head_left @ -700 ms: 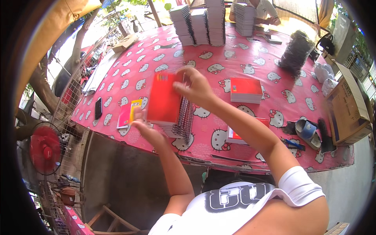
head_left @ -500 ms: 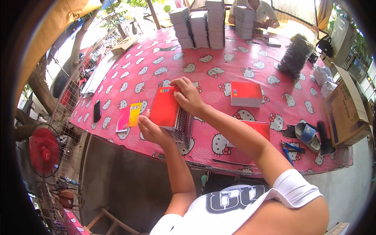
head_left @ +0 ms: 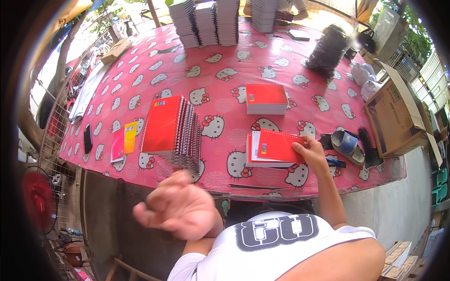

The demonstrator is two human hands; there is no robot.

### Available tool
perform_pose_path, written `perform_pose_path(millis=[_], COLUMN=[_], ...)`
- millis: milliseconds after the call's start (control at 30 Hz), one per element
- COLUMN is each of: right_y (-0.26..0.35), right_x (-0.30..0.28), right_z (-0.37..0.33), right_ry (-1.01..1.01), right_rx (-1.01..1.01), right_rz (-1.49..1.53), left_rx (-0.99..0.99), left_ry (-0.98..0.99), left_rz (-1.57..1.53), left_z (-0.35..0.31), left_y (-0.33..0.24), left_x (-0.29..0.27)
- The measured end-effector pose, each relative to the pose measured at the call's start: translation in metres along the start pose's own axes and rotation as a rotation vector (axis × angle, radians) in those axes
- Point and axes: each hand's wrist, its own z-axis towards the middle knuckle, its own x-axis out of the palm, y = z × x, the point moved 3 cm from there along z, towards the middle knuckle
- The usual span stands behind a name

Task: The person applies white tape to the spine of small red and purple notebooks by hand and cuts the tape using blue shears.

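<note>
My right hand [head_left: 310, 151] pinches the right edge of a red notebook cover [head_left: 279, 146], which has punched holes along its top edge. That cover lies tilted over a low pile of unbound pages [head_left: 267, 164] near the table's front edge. My left hand [head_left: 180, 208] is raised in front of the table edge, palm showing, its fingers apart and somewhat blurred, with nothing in it. Just beyond it stands a pile of spiral-bound notebooks [head_left: 164, 124] with a red one on top. Behind the unbound pages sits another red-covered block of pages [head_left: 266, 99].
Tall notebook stacks [head_left: 204, 23] stand at the back, near another person [head_left: 293, 11]. At right are a blue slipper [head_left: 346, 143], a brush [head_left: 368, 145], blue-handled pliers [head_left: 335, 162], a cardboard box [head_left: 396, 114] and a dark coil bundle [head_left: 326, 49]. A phone [head_left: 87, 139] and pink-yellow covers [head_left: 124, 142] lie left.
My right hand has left the spiral-bound pile and moved right to grip a red cover. My left hand has drawn back from that pile toward my body. The view has shifted right.
</note>
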Motion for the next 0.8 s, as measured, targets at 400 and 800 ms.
perform_pose_path(millis=[400, 800], right_y=[0.006, 0.034], right_x=[0.012, 0.047], right_z=[0.005, -0.025], right_ry=[-0.012, -0.003], right_rx=[-0.05, -0.656], right_rz=[0.031, 0.149], left_rx=[-1.327, -0.734], left_ry=[0.3, 0.671], left_rz=[0.172, 0.544], left_z=[-0.1, -0.097], left_y=[0.093, 0.079], left_x=[0.028, 0.059])
